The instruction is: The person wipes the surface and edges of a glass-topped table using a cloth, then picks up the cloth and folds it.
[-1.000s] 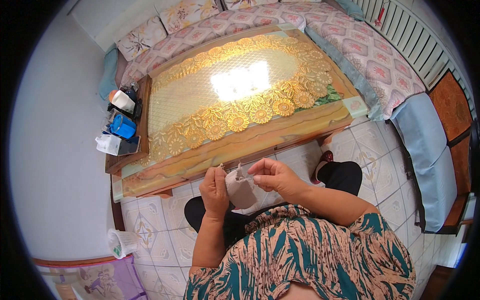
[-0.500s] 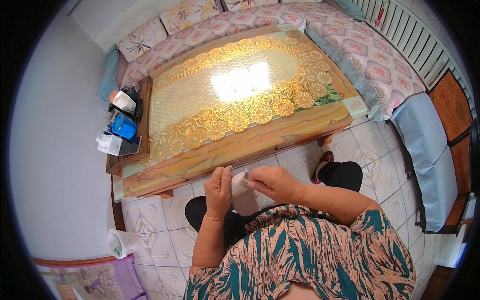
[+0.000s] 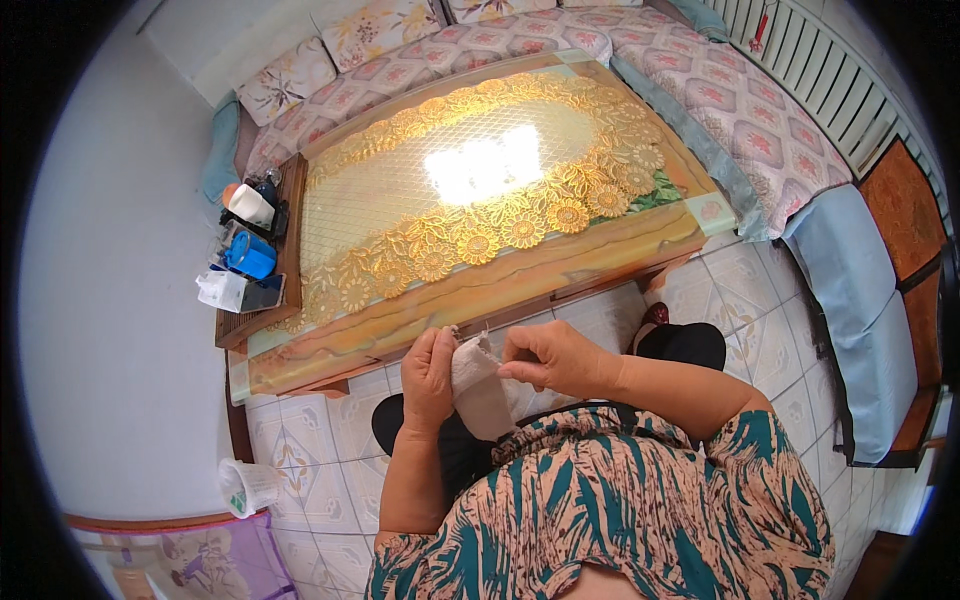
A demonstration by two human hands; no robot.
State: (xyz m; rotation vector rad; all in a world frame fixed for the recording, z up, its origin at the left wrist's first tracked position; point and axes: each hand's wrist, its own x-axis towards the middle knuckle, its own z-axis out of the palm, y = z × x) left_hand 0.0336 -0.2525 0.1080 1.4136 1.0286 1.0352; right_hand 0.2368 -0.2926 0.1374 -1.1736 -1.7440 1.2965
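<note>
An off-white, narrow cloth piece (image 3: 483,388), thick and knitted-looking with a ragged upper edge, hangs over my lap. Gripping it by its upper left side is my left hand (image 3: 428,380), thumb pressed against the fingers. A thin dark line, too small to name, shows at the cloth's top near that thumb. My right hand (image 3: 555,357) is closed in a pinch right beside the cloth's ragged right edge. Whatever it pinches, perhaps the edge or something fine, I cannot make out.
Ahead stands a low table (image 3: 480,300) with a golden lace cover under a glossy top. A wooden tray (image 3: 290,225) on its left holds a blue cup (image 3: 250,256) and tissues (image 3: 222,290). A white wastebasket (image 3: 250,487) stands left; a patterned sofa (image 3: 740,120) lies beyond.
My left hand has shifted slightly left with the cloth, which now hangs a little lower and shows more of its upper part. My right hand stays beside its edge, slightly higher.
</note>
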